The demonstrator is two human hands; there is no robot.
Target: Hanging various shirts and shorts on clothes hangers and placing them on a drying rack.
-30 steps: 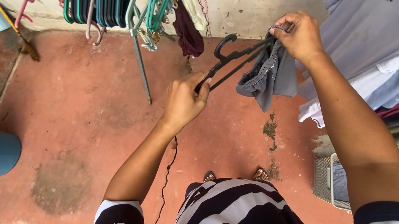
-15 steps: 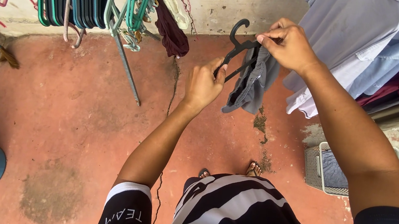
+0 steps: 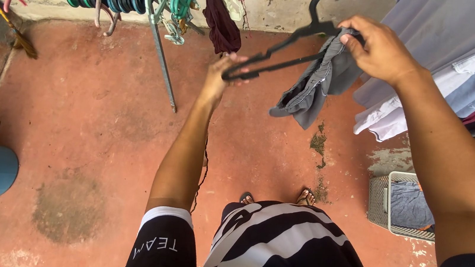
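Since half a second ago the black hanger (image 3: 286,43) has swung up and out, its hook now near the wall (image 3: 299,6) above the red floor (image 3: 91,111). The grey garment (image 3: 318,83) hangs from its right end, pinched there by the closed right hand (image 3: 381,48). The left hand (image 3: 223,75), arm stretched forward, grips the hanger's left tip.

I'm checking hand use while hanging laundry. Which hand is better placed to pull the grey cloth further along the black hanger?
Probably the right hand: its fingers already pinch the grey cloth at the hanger's bar. The left hand only holds the far end of the black hanger, away from the cloth.
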